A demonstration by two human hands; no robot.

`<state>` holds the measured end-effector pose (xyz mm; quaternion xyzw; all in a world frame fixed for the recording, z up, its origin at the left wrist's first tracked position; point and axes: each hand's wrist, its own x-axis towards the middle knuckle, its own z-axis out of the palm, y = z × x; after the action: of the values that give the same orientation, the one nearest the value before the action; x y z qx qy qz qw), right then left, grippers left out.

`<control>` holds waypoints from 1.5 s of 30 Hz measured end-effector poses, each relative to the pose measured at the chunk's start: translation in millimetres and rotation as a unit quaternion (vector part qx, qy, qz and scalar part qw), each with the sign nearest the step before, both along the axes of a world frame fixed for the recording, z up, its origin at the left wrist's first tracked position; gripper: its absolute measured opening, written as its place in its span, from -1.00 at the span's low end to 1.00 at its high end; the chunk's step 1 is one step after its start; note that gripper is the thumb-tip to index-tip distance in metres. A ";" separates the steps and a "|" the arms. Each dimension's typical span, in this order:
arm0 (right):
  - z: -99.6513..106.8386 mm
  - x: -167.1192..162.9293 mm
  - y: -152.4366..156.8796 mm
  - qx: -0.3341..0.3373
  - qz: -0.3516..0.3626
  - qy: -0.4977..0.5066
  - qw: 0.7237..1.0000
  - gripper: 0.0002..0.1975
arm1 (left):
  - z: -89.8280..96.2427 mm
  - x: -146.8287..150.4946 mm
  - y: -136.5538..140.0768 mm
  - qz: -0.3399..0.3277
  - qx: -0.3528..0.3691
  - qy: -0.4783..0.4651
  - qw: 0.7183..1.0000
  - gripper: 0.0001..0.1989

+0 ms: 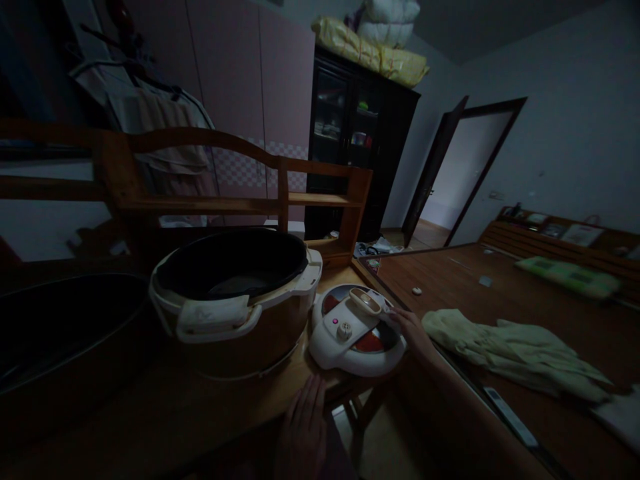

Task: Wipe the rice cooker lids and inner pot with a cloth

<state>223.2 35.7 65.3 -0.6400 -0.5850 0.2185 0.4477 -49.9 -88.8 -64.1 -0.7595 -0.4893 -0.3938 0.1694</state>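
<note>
Right hand (411, 331) pinches what seems a pale cloth (385, 305) by the lid handle (365, 301); the white cooker lid (327, 348) lies leftward, beside the cooker (270, 328). Left hand (304, 421), fingers extended together, is farther from the handle.

The light is dim, the corners dark, the doorway (466, 163) paler.

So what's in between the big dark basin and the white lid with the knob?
The big pot with the black inside stands between the dark basin and the white lid. The head view shows it.
</note>
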 end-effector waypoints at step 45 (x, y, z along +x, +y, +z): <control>-30.8 -87.6 -55.6 0.053 -0.055 -0.067 0.995 -0.51 | -7.1 -2.0 0.1 0.002 -0.014 0.037 0.999 -0.35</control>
<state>135.7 -20.0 34.5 -0.6598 -0.5880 0.1189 0.4525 -52.0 -88.7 -71.2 -0.7751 -0.4895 -0.3580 0.1775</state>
